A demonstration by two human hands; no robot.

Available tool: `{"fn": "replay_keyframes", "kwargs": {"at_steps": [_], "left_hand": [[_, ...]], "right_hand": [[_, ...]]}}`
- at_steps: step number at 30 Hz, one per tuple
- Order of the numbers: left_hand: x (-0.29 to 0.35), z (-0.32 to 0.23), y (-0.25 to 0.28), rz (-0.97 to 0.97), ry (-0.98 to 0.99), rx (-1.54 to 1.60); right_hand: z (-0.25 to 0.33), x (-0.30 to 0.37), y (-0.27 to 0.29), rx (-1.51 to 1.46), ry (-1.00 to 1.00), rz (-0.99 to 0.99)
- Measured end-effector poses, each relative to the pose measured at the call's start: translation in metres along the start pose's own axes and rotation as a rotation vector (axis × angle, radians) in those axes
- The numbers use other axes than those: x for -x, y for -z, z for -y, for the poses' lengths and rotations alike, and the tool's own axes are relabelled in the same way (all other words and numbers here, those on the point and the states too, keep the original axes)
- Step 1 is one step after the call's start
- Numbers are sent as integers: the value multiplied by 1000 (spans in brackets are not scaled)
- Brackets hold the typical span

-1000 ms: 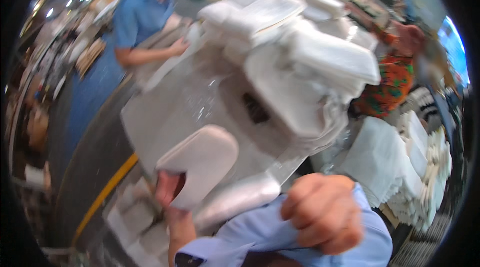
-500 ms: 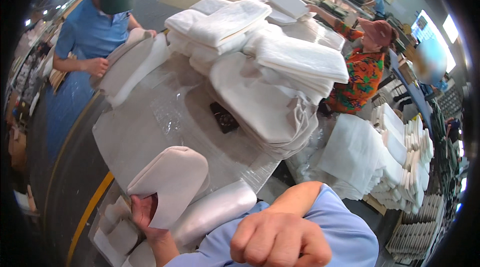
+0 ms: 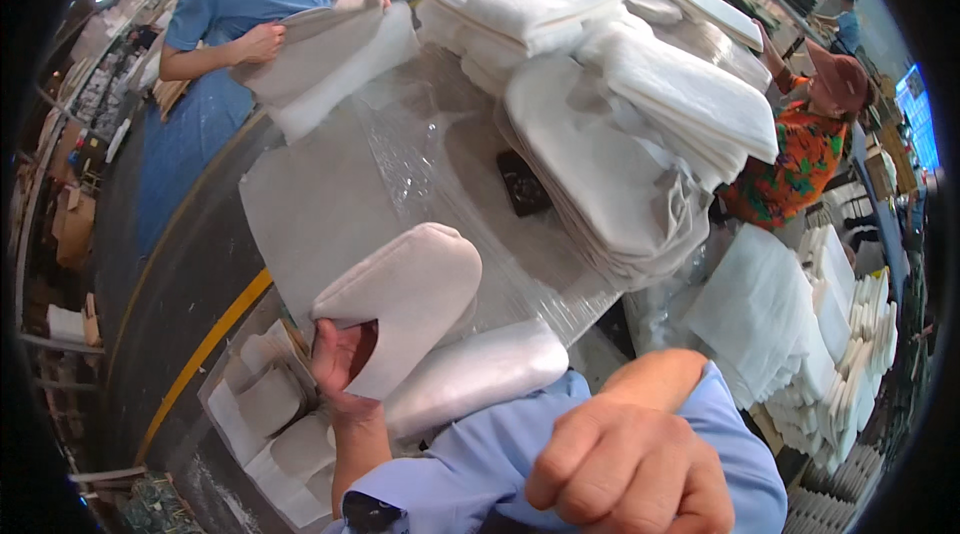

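Observation:
At the near left of the table, my left hand (image 3: 345, 356) is closed on the open end of a beige padded fabric cover (image 3: 410, 284). The thumb lies outside; part of the hand goes into the dark opening. The cover's rounded closed end points up and away. Close in front, my right hand (image 3: 632, 464) is curled into a fist, back of the hand up. Its palm is hidden, so what it holds, if anything, cannot be seen. Between my left arm and body lies a shiny clear-plastic roll (image 3: 490, 374).
A stack of beige covers (image 3: 600, 164) and white padding piles (image 3: 690, 94) cover the table's far right, beside a black flat object (image 3: 523, 183). A person in blue (image 3: 250, 4) holds grey-white sheets (image 3: 330, 64). Another in a floral shirt (image 3: 795, 164) stands right. White stacks (image 3: 820, 364) stand nearer.
The whole view has shifted, moving the table and both hands rightward in the picture. My left hand keeps its hold on the cover, and my right stays curled.

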State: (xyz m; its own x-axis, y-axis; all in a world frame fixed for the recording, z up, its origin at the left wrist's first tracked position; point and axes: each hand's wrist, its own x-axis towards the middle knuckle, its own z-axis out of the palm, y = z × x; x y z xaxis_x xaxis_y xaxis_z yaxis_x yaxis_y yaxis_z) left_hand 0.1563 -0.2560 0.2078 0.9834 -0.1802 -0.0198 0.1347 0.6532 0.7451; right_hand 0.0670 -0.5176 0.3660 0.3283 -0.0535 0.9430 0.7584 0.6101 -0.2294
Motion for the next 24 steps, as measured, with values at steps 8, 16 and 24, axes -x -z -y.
{"fn": "replay_keyframes", "kwargs": {"at_steps": [8,16,24], "left_hand": [[7,-3,-10,126,35,135],[10,-1,5,68,-107,-61],[11,1,2,143,21,140]], "right_hand": [[-21,5,-9,-90,76,-90],[-23,1,-11,-92,123,-25],[-29,4,-9,-191,-4,17]]}}
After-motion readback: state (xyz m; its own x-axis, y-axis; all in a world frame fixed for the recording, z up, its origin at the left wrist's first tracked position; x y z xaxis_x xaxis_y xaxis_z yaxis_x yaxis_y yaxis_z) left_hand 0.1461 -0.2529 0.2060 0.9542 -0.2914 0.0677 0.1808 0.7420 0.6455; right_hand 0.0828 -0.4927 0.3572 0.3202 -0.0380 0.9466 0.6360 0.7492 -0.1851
